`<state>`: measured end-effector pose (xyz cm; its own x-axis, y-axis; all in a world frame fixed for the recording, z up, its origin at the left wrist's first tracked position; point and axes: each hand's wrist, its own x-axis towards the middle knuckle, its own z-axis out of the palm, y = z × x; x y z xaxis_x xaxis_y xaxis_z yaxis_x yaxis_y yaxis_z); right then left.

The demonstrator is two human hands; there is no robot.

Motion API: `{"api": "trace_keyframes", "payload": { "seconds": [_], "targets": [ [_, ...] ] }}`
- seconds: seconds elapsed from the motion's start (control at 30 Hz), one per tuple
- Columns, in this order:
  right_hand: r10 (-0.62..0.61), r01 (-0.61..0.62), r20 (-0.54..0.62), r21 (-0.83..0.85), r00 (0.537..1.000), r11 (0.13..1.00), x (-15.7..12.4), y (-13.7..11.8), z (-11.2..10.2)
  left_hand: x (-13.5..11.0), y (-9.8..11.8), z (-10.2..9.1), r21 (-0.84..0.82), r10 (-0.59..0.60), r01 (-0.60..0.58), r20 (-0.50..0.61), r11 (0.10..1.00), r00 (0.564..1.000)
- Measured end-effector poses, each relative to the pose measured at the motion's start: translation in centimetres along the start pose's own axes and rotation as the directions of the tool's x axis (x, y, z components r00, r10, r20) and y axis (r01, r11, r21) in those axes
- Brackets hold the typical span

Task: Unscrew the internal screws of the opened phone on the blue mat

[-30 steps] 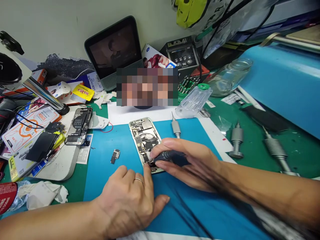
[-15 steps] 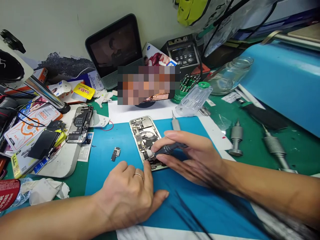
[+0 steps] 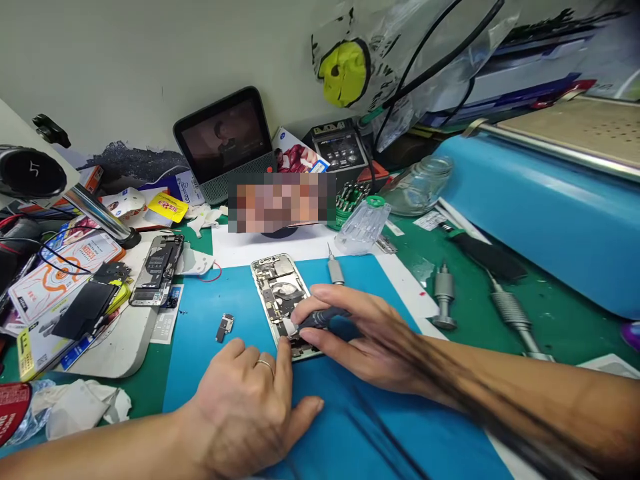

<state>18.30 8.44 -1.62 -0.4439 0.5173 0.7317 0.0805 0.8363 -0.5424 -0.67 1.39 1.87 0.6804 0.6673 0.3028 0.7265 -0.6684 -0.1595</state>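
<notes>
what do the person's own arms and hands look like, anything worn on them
The left hand wears a thin, silver-coloured ring on one finger; no ring shows on the right hand. Neither wears a glove. No sleeve, watch or bracelet shows on the left forearm or right forearm.

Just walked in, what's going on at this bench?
Someone is working on an opened phone lying on a blue mat, its innards exposed. The right hand holds a dark-handled tool at the phone's lower end; the tip is hard to make out. The left hand has its index fingertip at the phone's lower left edge. A small loose part lies on the mat left of the phone.
</notes>
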Motion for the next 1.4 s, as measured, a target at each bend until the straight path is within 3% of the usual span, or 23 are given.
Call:
{"api": "trace_keyframes", "payload": {
  "seconds": [0.37,0.53,0.73,0.87,1.03,1.4],
  "targets": [
    [-0.006,0.006,0.005,-0.011,1.000,1.000,0.0,0.1,0.0,-0.2,0.0,-0.1,-0.021,0.015,-0.015,-0.026,1.000,1.000],
    [-0.033,0.033,-0.037,0.006,0.999,0.999,-0.1,0.2,0.0,0.4,-1.6,-0.1,-0.145,-0.020,0.013,-0.045,0.989,0.999],
    [-0.002,0.005,-0.074,0.047,0.997,0.999,0.2,-0.6,-0.3,0.8,-3.3,1.2,-0.273,-0.047,0.026,-0.070,0.962,0.996],
    [0.059,-0.055,-0.066,0.065,0.996,0.996,0.4,-0.8,-0.5,0.6,-3.4,2.1,-0.331,-0.062,0.031,-0.085,0.943,0.994],
    [-0.011,0.028,-0.125,0.139,0.992,0.990,0.2,-0.3,-0.2,0.5,-3.5,2.6,-0.373,-0.070,0.035,-0.082,0.927,0.994],
    [-0.005,0.019,-0.096,0.144,0.995,0.989,0.3,-0.4,-0.1,0.4,-3.4,2.6,-0.414,-0.080,0.037,-0.088,0.910,0.993]
  ]
}}
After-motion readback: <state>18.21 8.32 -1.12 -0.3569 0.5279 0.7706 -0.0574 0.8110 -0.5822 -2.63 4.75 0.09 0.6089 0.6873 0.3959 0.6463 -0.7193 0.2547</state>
